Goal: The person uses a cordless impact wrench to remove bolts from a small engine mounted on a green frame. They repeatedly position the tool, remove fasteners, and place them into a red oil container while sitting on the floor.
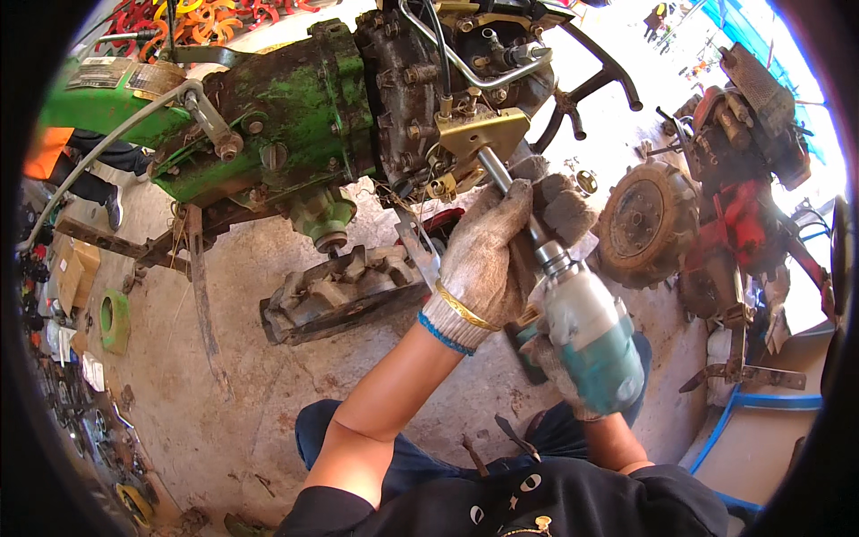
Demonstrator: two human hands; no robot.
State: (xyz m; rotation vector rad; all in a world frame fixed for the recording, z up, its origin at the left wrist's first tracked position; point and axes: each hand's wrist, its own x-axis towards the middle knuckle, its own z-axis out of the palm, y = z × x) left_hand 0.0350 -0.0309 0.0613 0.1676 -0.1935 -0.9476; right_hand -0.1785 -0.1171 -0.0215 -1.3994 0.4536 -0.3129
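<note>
My right hand (558, 380), in a dirty work glove, is closed around the grip of a teal and silver cordless impact wrench (598, 345); the tool's body hides part of that hand. From its nose a long socket extension (494, 166) runs up and left to a gold-coloured bracket (488, 134) on the machine. The socket's very end is hidden at the bracket. My gloved left hand (479, 255) wraps around the extension, between the wrench and the bracket. Behind the bracket sits a greasy dark housing (407, 98), joined to a green gear casing (282, 112).
A lugged rubber tyre (344, 300) lies below the casing. To the right stands another machine with a muddy wheel (644, 224) and red body (752, 228). Orange and red curved parts (210, 22) are piled at the back left. A person's leg (98, 166) shows at left.
</note>
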